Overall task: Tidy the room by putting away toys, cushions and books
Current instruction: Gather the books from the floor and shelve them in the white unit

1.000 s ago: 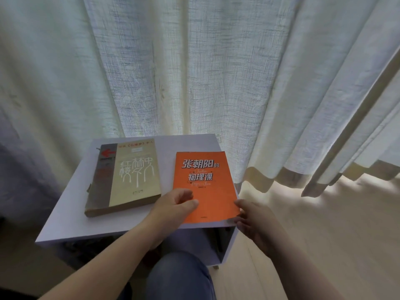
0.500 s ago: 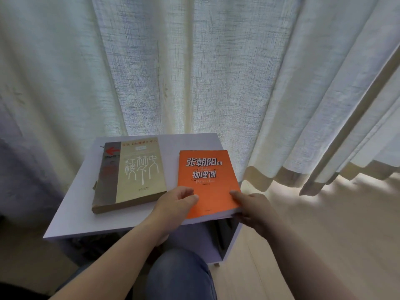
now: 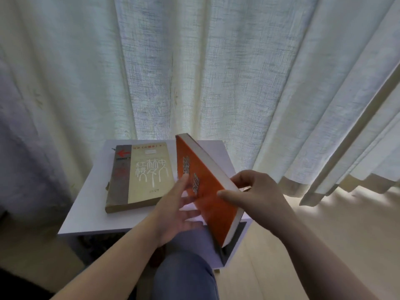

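Orange book (image 3: 205, 191) held tilted above the desk (image 3: 86, 217), gripped by the right hand (image 3: 259, 195).
The left hand (image 3: 175, 213) is spread open at its cover; a beige book (image 3: 147, 176) is laid flat alongside, curtain (image 3: 216, 72) behind.

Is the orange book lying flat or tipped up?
Tipped up: the book stands steeply, cover facing left, right hand gripping its page edge.

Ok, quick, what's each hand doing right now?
Left hand: open, fingers straight, beside the orange book.
Right hand: grip closed on the orange book, thumb on its cover.
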A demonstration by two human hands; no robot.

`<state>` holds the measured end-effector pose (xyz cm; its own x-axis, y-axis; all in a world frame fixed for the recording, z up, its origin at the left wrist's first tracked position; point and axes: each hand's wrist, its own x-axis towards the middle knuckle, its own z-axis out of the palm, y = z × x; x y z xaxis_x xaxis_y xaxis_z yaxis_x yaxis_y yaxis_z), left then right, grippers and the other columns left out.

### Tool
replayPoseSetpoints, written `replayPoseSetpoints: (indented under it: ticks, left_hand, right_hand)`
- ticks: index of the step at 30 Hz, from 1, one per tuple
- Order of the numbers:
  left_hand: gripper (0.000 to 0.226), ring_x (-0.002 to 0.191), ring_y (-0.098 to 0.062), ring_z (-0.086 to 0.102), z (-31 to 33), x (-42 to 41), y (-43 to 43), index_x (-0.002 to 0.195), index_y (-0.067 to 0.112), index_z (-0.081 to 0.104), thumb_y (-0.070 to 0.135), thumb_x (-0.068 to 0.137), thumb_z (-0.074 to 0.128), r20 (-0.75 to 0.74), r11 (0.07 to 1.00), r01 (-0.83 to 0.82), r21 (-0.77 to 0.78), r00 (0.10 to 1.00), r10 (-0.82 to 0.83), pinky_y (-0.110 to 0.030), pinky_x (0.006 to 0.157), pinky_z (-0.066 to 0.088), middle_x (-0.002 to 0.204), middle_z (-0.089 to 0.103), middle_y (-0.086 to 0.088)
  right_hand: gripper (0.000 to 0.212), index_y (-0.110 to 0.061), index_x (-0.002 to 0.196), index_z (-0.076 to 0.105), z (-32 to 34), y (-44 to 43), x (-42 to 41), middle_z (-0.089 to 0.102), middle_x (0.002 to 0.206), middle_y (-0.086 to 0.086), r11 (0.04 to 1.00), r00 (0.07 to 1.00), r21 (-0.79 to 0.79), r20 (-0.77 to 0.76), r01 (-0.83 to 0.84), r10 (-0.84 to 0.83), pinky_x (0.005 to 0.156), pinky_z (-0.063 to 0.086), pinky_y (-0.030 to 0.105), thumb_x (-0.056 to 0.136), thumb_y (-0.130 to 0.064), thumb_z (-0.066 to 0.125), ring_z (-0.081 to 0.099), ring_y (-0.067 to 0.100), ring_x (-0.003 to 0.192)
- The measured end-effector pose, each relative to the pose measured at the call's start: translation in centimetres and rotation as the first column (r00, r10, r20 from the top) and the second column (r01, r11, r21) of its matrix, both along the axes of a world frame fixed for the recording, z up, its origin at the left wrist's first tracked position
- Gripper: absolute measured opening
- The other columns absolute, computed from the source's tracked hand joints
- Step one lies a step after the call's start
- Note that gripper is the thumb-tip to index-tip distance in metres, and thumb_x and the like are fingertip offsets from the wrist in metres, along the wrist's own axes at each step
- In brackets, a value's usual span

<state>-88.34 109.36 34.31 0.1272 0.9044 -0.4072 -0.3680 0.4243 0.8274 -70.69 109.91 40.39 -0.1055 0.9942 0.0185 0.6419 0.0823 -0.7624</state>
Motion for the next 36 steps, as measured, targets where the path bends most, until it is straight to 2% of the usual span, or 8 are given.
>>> replayPoseSetpoints:
  ticks: [5, 10, 14, 16, 22, 28, 32, 36]
  left_hand:
    - [0.022, 0.092, -0.037, 0.068, 2.9, -2.9, 0.2, 0.1, 0.028, 0.058, 0.046, 0.092, 0.051, -0.016, 0.991, -0.096, 0.092, 0.995, 0.098, -0.052, 0.086, 0.054, 0.109, 0.064, -0.012]
    - [0.027, 0.105, -0.042, 0.061, 3.7, -4.5, -0.4, 0.099, 0.027, 0.052, 0.047, 0.083, 0.06, -0.049, 0.991, -0.085, 0.101, 0.995, 0.09, -0.052, 0.085, 0.055, 0.124, 0.051, -0.013]
    - [0.029, 0.096, -0.04, 0.064, 4.0, -4.7, -0.2, 0.106, 0.015, 0.059, 0.039, 0.09, 0.058, -0.051, 0.99, -0.066, 0.128, 0.996, 0.073, -0.056, 0.089, 0.052, 0.115, 0.061, -0.017]
    - [0.029, 0.094, -0.039, 0.068, 4.2, -4.6, -0.2, 0.111, 0.011, 0.061, 0.034, 0.093, 0.055, -0.063, 0.988, -0.042, 0.152, 0.997, 0.052, -0.052, 0.083, 0.056, 0.109, 0.068, -0.016]
    - [0.022, 0.097, -0.032, 0.068, 3.4, -4.9, -0.8, 0.114, 0.016, 0.058, 0.027, 0.097, 0.052, -0.231, 0.988, -0.069, 0.137, 0.968, 0.1, -0.046, 0.082, 0.057, 0.109, 0.069, -0.01]
    - [0.03, 0.105, -0.031, 0.064, 2.3, -6.1, -1.5, 0.127, 0.016, 0.053, 0.01, 0.097, 0.05, -0.333, 0.99, -0.073, 0.124, 0.936, 0.111, -0.048, 0.088, 0.054, 0.117, 0.065, -0.012]
    - [0.034, 0.104, -0.031, 0.065, 2.3, -6.1, -1.5, 0.128, 0.018, 0.054, 0.007, 0.095, 0.053, -0.308, 0.985, -0.084, 0.153, 0.943, 0.129, -0.042, 0.079, 0.056, 0.115, 0.067, -0.012]
    - [0.033, 0.092, -0.027, 0.068, 2.8, -5.4, -0.7, 0.122, 0.021, 0.057, 0.006, 0.093, 0.056, -0.355, 0.981, -0.075, 0.18, 0.925, 0.135, -0.037, 0.071, 0.057, 0.104, 0.07, -0.01]
  right_hand:
    - [0.04, -0.029, 0.088, 0.066, -1.0, -0.2, -1.5, 0.068, 0.088, -0.012, 0.999, 0.999, -0.031, 0.024, -0.037, 0.038, 0.079, 0.057, 0.036, 0.061, -0.058, 0.07, 0.065, 0.006, 0.082]
    - [0.058, -0.025, 0.091, 0.073, -1.7, -0.2, -1.6, 0.074, 0.086, -0.007, 0.985, 0.985, -0.149, -0.163, -0.084, 0.059, 0.082, 0.058, 0.042, 0.054, -0.07, 0.07, 0.07, 0.012, 0.083]
    - [0.042, -0.016, 0.091, 0.075, -1.4, -0.6, -2.1, 0.075, 0.086, 0.001, 0.954, 0.947, -0.227, -0.297, -0.195, 0.123, 0.076, 0.059, 0.035, 0.072, -0.054, 0.074, 0.072, 0.017, 0.082]
    - [0.032, -0.013, 0.09, 0.076, -1.4, -0.6, -2.4, 0.075, 0.087, 0.006, 0.947, 0.933, -0.244, -0.338, -0.21, 0.12, 0.08, 0.059, 0.04, 0.079, -0.043, 0.072, 0.071, 0.024, 0.086]
    - [0.03, -0.005, 0.079, 0.071, -1.8, -0.5, -3.1, 0.062, 0.07, 0.014, 0.987, 0.972, -0.1, -0.207, -0.129, 0.106, 0.072, 0.053, 0.046, 0.09, -0.03, 0.059, 0.056, 0.017, 0.064]
    - [0.043, 0.005, 0.089, 0.06, -2.7, -0.6, -2.3, 0.06, 0.093, 0.028, 0.99, 0.962, -0.117, -0.269, -0.084, 0.05, 0.082, 0.049, 0.063, 0.085, -0.036, 0.051, 0.059, 0.044, 0.092]
    - [0.026, -0.011, 0.088, 0.07, -3.4, 0.0, -0.8, 0.073, 0.091, 0.008, 0.977, 0.94, -0.209, -0.338, -0.034, -0.04, 0.086, 0.055, 0.051, 0.096, -0.024, 0.05, 0.068, 0.028, 0.089]
    - [0.025, -0.008, 0.097, 0.07, -3.6, -0.2, 1.3, 0.072, 0.1, 0.017, 0.933, 0.863, -0.355, -0.487, -0.052, -0.137, 0.076, 0.054, 0.037, 0.098, -0.014, 0.046, 0.065, 0.024, 0.086]
